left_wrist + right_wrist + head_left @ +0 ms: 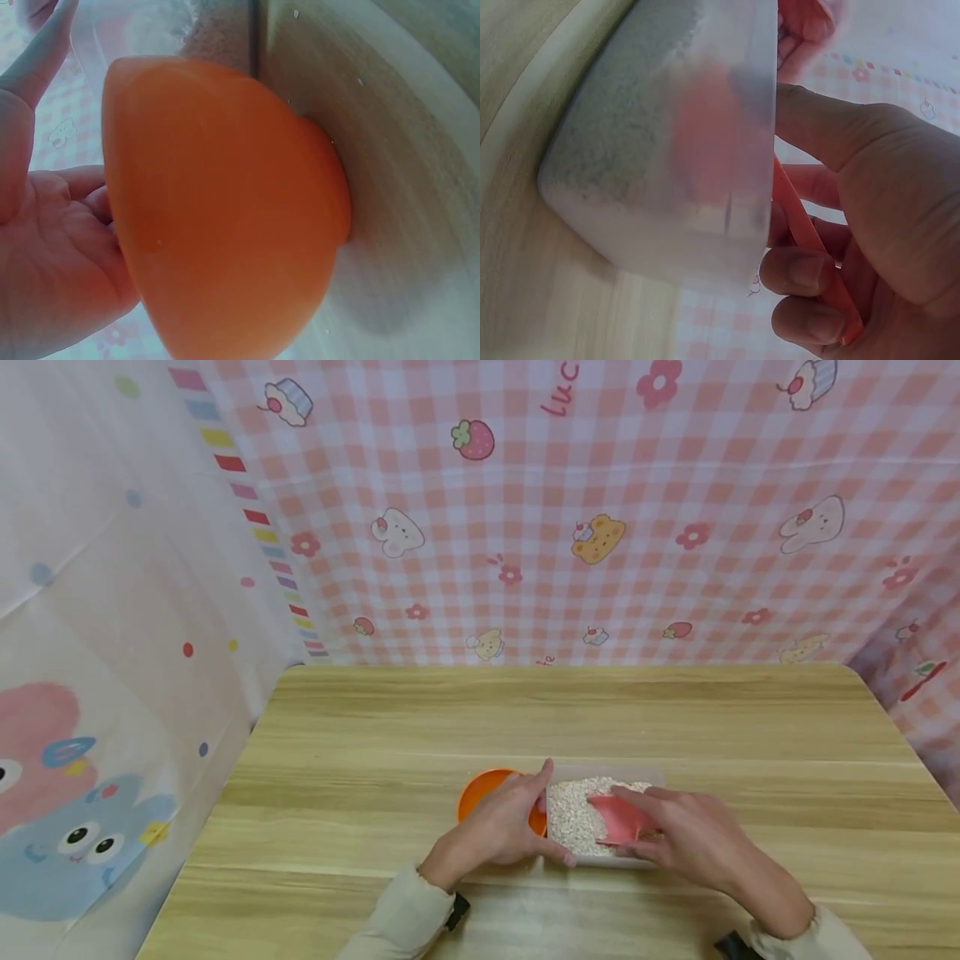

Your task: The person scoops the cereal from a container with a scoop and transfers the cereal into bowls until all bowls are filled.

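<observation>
A translucent plastic box holds pale rolled oats. My left hand holds the box's left end, with its thumb at the near corner and its index finger at the far one. That hand partly covers an orange bowl, which stands just left of the box and fills much of the left wrist view. My right hand grips the handle of a pink-red scoop. The scoop's head is down in the oats, and shows blurred through the box wall in the right wrist view, with fingers curled round the handle.
Box and bowl stand side by side on a wood-grain table. A few crumbs lie near the bowl. Behind the table hangs a pink checked cloth, and a white printed cloth hangs at the left.
</observation>
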Demonstrator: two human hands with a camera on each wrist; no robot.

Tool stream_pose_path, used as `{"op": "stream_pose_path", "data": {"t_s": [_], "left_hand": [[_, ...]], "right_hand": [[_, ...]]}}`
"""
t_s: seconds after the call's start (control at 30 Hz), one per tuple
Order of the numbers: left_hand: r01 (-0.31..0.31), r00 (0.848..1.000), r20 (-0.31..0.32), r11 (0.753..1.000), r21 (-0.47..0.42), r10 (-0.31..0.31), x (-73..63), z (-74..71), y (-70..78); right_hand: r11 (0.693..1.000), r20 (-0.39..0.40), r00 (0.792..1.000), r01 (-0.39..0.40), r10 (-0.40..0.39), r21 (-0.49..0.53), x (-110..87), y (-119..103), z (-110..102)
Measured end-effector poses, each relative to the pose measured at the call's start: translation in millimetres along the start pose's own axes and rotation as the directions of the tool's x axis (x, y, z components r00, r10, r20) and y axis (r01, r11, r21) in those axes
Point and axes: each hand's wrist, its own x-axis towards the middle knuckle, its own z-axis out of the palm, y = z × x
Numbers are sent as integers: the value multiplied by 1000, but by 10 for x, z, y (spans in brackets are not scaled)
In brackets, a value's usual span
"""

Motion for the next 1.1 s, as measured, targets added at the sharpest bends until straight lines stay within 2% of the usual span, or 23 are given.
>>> {"op": "stream_pose_path", "data": {"t_s": [0.37, 0.63, 1.1], "left_hand": [[-12, 1000, -10, 1000, 1, 12, -3, 12, 4], [-23, 1000, -16, 1000, 1, 23, -2, 16, -2], [-1, 1000, -9, 1000, 4, 1, -16, 17, -11]], "right_hand": [[1000, -29, 1000, 13, -13, -8, 43, -30, 89], [999, -57, 998, -10, 13, 42, -2, -4, 104], [994, -117, 992, -26, 38, 106, -40, 31, 103]]}}
